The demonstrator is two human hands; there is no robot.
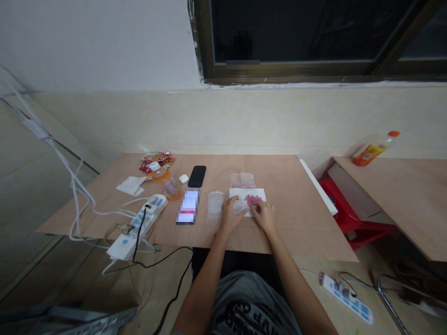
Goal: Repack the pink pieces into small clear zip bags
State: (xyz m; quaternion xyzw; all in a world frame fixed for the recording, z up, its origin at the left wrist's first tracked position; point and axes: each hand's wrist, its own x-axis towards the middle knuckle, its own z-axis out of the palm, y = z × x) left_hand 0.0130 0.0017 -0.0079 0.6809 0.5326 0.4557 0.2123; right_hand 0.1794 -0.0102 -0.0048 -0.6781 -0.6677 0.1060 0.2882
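Observation:
My left hand [231, 215] grips a small clear plastic bag [240, 205] over a white sheet of paper [259, 194] on a plywood table [275, 232]. Pink beads [253, 200] lie in a loose patch on the paper. My right hand [263, 216] rests at the paper's near edge, its fingertips beside the beads and close to the bag. Whether those fingers pinch anything is hidden. Beyond the paper lies a clear bag holding some pink beads [242, 180]. To the left of my left hand lies another clear bag [215, 204].
A pixelated screen [188, 206], black phone [197, 176], white earbud case [183, 178], orange-tinted bottle [162, 180], snack packets [157, 161], and tissue [131, 185] sit left on the table. A white power strip [137, 226] with cables lies at its left edge.

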